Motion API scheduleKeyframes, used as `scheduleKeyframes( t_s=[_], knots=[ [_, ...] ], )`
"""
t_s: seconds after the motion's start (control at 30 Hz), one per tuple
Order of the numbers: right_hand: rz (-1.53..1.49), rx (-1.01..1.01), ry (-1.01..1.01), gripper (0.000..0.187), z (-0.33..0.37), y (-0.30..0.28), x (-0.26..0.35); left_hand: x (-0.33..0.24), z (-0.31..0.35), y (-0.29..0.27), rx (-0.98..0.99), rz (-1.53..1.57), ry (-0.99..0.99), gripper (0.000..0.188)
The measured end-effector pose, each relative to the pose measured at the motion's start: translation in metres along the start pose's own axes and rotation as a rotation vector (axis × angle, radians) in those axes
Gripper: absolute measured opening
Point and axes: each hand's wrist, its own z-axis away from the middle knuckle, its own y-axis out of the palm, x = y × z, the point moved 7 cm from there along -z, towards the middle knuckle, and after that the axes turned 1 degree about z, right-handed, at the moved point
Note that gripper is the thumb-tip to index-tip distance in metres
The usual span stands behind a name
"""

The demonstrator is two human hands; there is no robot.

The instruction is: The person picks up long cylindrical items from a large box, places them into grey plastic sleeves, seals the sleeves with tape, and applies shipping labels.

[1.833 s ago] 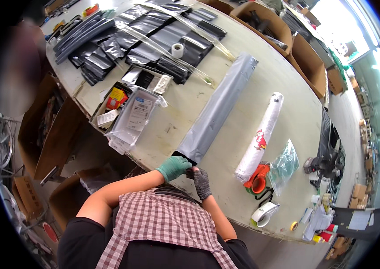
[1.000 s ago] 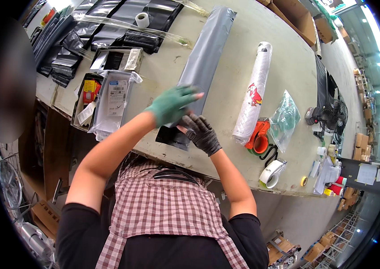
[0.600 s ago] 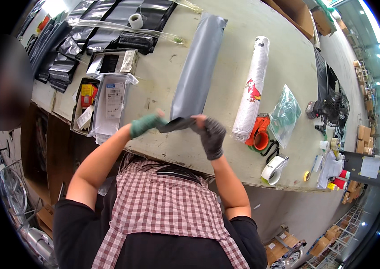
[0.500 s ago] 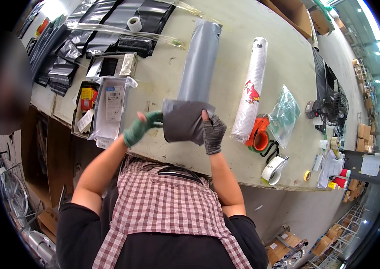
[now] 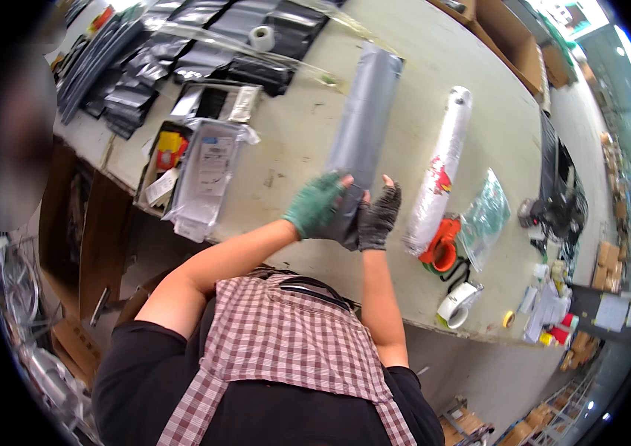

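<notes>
A long, filled grey plastic mailing bag (image 5: 367,108) lies on the table, its far end pointing away from me. Its near end is narrowed and folded in between my hands. My left hand (image 5: 314,206), in a green fingerless glove, grips the left side of that end, some fingers hidden against the plastic. Against the right edge rests my right hand (image 5: 380,217), in a dark grey glove, thumb and forefinger apart and stretched forward. Right of the bag lies a white wrapped roll (image 5: 445,156) with a red print.
An orange tape dispenser (image 5: 442,249), black scissors (image 5: 458,273), a white tape dispenser (image 5: 458,305) and a clear greenish bag (image 5: 485,219) lie at the right. Plastic bins (image 5: 207,175) stand at the left. Dark mailing bags (image 5: 215,44) and a small white roll (image 5: 262,38) lie behind.
My left hand has moved right onto the near end of the grey bag. The wide flap there is now folded narrower. My right thumb and forefinger have spread. The view has shifted.
</notes>
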Motion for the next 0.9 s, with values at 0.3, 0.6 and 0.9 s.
scheduleKeyframes(
  t_s=[0.3,0.6,0.9],
  knots=[
    [-0.422,0.274,0.204,0.107,-0.041,0.048,0.017,0.016,0.082,-0.072,0.418,0.021,-0.420,0.018],
    [-0.127,0.042,0.103,0.090,0.029,0.039,0.059,0.140,0.117,-0.153,0.442,-0.617,-0.267,0.030],
    [0.030,0.421,-0.501,0.029,0.058,0.009,0.137,0.145,0.128,-0.162,0.182,-0.479,-0.472,0.005]
  ],
)
